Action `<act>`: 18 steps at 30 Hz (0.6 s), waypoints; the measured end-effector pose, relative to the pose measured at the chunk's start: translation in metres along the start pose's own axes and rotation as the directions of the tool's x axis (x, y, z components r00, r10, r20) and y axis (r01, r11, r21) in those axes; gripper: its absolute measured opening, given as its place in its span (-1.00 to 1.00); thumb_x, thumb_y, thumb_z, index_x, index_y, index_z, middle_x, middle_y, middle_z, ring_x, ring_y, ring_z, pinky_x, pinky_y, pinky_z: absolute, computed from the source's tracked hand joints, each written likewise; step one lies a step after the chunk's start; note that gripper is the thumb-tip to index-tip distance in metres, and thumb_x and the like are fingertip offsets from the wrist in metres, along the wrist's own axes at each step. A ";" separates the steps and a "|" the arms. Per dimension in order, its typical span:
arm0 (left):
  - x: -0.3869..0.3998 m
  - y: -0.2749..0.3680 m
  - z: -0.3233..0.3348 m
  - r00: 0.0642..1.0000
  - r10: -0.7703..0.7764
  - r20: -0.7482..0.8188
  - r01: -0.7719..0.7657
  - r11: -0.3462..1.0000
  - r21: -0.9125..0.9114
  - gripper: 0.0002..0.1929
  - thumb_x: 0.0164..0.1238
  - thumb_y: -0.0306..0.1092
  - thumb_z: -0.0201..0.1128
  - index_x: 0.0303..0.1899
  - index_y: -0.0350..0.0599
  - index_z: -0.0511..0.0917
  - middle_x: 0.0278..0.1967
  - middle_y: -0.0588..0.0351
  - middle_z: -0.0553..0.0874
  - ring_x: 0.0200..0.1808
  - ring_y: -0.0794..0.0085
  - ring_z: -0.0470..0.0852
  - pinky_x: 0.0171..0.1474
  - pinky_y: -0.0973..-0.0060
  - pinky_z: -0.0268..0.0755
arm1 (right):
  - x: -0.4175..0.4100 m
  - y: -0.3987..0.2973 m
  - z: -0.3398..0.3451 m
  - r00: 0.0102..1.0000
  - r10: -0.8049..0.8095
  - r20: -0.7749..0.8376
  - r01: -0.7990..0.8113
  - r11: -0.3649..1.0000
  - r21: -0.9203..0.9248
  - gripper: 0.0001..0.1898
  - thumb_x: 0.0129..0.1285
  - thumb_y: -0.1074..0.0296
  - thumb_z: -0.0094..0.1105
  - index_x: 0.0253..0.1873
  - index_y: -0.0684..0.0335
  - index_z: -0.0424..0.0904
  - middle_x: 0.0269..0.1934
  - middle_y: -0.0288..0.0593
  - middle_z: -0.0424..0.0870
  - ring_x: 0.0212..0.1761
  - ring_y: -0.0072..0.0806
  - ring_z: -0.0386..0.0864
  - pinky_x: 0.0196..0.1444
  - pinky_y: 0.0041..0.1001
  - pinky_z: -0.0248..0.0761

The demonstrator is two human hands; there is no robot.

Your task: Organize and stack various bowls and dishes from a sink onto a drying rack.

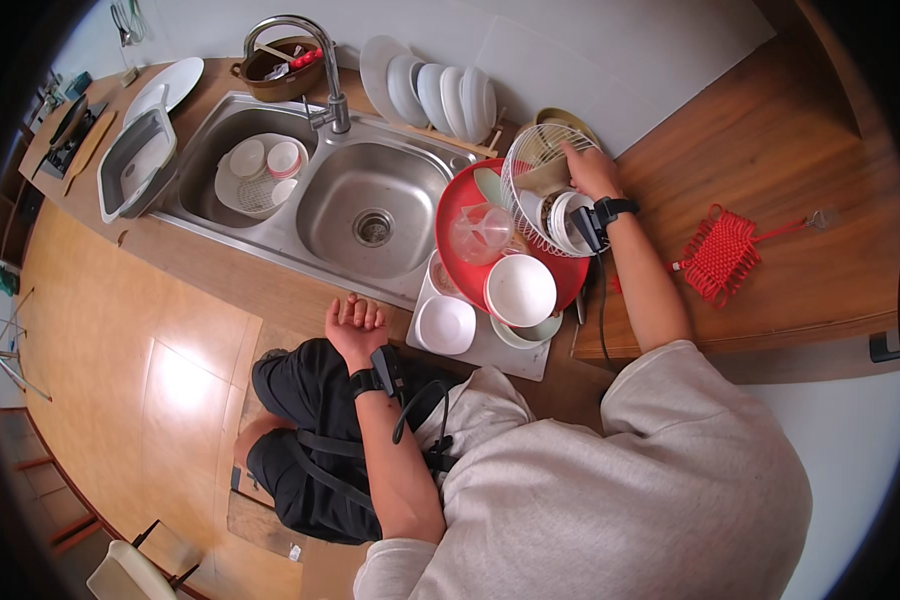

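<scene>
My right hand (591, 171) is at the white wire basket (511, 166) beside the wall, its fingers around something at the basket's upper part; what exactly it grips is unclear. Small white bowls (568, 221) and a brownish piece lie in the basket, which rests over a red round tray (461, 196). A clear plastic cup-like item (481, 232) and a large white bowl (521, 291) are on the tray. My left hand (355, 322), fingers loosely curled and holding nothing, hovers by the counter's front edge. Left of it on a pale board stands a square white bowl (445, 325), nearer my right.
A steel double sink (371, 202) with a tall faucet (337, 105) lies ahead; its left basin holds a strainer plate (251, 196) with small bowls. Plates (450, 101) stand in a wooden rack behind. A grey basin (139, 169) is at the left, a red knotted ornament (720, 255) at the right.
</scene>
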State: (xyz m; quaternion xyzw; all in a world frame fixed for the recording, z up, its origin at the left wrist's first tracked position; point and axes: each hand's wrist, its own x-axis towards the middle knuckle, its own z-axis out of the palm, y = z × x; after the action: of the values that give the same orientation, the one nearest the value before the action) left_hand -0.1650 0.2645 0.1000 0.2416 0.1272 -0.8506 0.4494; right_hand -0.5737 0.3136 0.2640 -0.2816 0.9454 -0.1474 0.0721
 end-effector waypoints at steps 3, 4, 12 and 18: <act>-0.001 0.000 0.001 1.000 0.001 0.004 -0.001 1.000 -0.001 -0.74 0.22 -0.15 0.09 -0.46 -0.15 0.43 -0.76 0.29 0.18 -0.76 0.53 0.05 -0.61 0.54 -0.05 | 0.000 0.005 -0.005 1.000 0.023 0.017 -0.023 1.000 0.004 -0.36 0.24 -0.22 -0.17 -0.34 0.35 0.64 -0.47 0.02 0.66 -0.17 -0.04 0.62 -0.04 -0.20 0.38; -0.001 -0.001 0.001 1.000 0.004 0.003 -0.004 1.000 -0.002 -0.74 0.22 -0.15 0.09 -0.46 -0.15 0.43 -0.76 0.29 0.18 -0.76 0.53 0.05 -0.61 0.54 -0.05 | -0.001 0.006 -0.008 0.999 0.028 0.036 -0.029 0.999 0.018 -0.38 0.24 -0.20 -0.15 -0.36 0.35 0.64 -0.49 0.00 0.66 -0.22 -0.07 0.63 -0.09 -0.21 0.41; 0.006 0.003 -0.012 0.999 0.027 -0.026 -0.026 1.000 0.013 -0.75 0.23 -0.15 0.07 -0.46 -0.13 0.43 -0.76 0.30 0.18 -0.76 0.54 0.06 -0.61 0.54 -0.05 | -0.043 -0.014 -0.042 0.923 -0.223 -0.314 0.357 0.800 0.483 -0.77 0.34 0.30 0.01 -0.10 0.23 0.66 -0.60 -0.35 0.57 -0.65 -0.74 0.43 -0.57 -0.65 0.31; 0.009 0.005 0.000 0.995 0.054 0.083 -0.049 0.997 -0.063 -0.78 0.26 -0.19 0.05 -0.43 -0.12 0.46 -0.73 0.31 0.25 -0.70 0.53 0.16 -0.51 0.52 0.09 | -0.097 -0.084 -0.059 0.901 -0.327 -0.286 0.428 0.549 0.718 -0.83 0.26 0.37 0.17 -0.19 0.36 0.62 -0.58 -0.30 0.57 -0.62 -0.72 0.45 -0.57 -0.70 0.29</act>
State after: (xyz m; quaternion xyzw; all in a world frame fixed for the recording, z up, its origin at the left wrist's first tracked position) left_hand -0.1654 0.2556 0.0952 0.1948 0.1275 -0.8439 0.4834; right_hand -0.4634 0.3144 0.3522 -0.4113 0.7116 -0.5617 0.0947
